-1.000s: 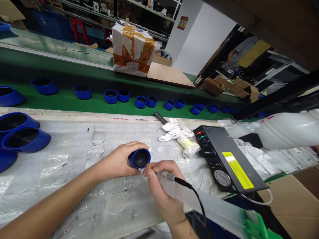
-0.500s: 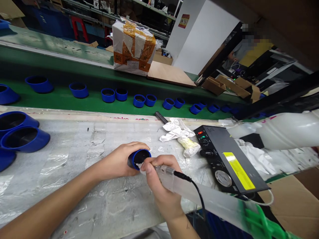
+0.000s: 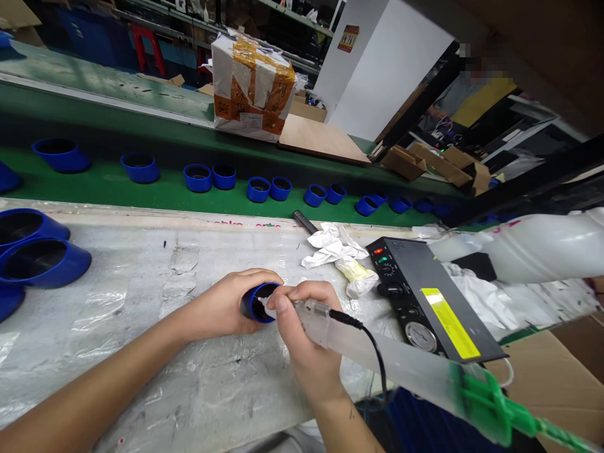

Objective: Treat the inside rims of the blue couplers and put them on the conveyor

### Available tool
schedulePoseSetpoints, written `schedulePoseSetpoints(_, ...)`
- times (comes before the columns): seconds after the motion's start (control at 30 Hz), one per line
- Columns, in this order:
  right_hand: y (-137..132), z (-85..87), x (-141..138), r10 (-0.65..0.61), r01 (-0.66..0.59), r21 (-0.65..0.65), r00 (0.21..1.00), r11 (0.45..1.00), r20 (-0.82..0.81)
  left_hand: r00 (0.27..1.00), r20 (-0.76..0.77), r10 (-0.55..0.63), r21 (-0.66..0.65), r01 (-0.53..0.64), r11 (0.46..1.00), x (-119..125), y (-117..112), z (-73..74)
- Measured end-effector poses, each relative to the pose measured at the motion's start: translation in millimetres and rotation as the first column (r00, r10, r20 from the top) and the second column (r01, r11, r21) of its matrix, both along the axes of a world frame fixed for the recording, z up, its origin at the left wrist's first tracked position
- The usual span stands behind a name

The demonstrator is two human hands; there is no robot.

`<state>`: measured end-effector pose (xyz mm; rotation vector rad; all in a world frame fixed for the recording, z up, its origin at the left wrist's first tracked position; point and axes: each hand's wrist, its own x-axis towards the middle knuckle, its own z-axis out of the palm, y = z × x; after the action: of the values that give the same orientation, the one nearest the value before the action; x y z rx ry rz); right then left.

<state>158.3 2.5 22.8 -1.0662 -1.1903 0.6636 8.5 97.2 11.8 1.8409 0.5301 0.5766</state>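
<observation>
My left hand (image 3: 236, 303) is wrapped round a blue cup-shaped part (image 3: 252, 303) with a dark inside, its opening tilted up toward me. In my right hand (image 3: 309, 333) is a large translucent dispensing syringe (image 3: 391, 357) with a green cap, held like a pen. Its white nozzle tip reaches into the opening of the blue part; whether it touches the inner wall I cannot tell. A black cable (image 3: 346, 319) is attached near the syringe's front. Several more blue parts (image 3: 51, 261) stand on the plastic-covered table to the left.
Behind the table, a green conveyor (image 3: 165, 196) carries a row of blue parts (image 3: 198, 178). On the right are a black dispenser box with a gauge (image 3: 438, 302), crumpled white cloths (image 3: 333, 245) and a white bottle (image 3: 547, 248). A taped carton (image 3: 252, 88) stands farther back.
The blue parts on the conveyor have shifted a little to the left. The nozzle has moved slightly within the held part's opening, and the syringe's rear end has swung slightly left. Both hands keep their grip.
</observation>
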Motion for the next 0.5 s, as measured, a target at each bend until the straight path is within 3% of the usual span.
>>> schedulePoseSetpoints(0.5, 6.8, 2.8, 5.2, -0.007, 0.011, 0.059, 0.998, 0.998, -0.056, 1.000, 0.008, 0.009, 0.026, -0.009, 1.000, 1.3, -0.3, -1.1)
